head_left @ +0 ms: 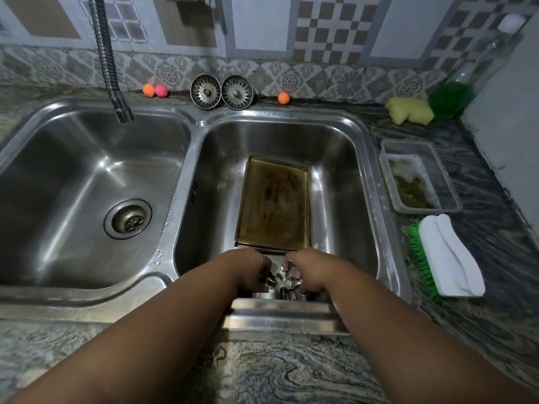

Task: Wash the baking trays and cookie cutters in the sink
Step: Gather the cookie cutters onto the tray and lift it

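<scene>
Head view, both hands at the near end of the right basin (344, 176). The left hand (248, 269) and right hand (309, 272) meet over a heap of metal cutters (280, 282). The fingers of each hand curl down and inward in a narrow grip on the heap, and the fingertips of the left are hidden. The cutters lie directly beneath and between the hands, inside a steel tray (280, 313). The tray's near edge rests on the sink rim just behind the wrists.

Just beyond the fingertips, a stack of brown trays (274, 202) lies flat on the basin floor, stained side up. A lone cutter (217, 357) lies on the counter (291, 374) near the person, between the forearms.

Left of the hands is the left basin (73, 176), with the tap hose (110, 68) hanging above it. Far beyond the hands, at the wall, two strainers (221, 91) stand on edge among three small balls (148, 90). Right of the hands lie a brush (446, 258) and a plastic tub (420, 176). Farther back are a sponge (408, 110) and a green scourer (450, 100).
</scene>
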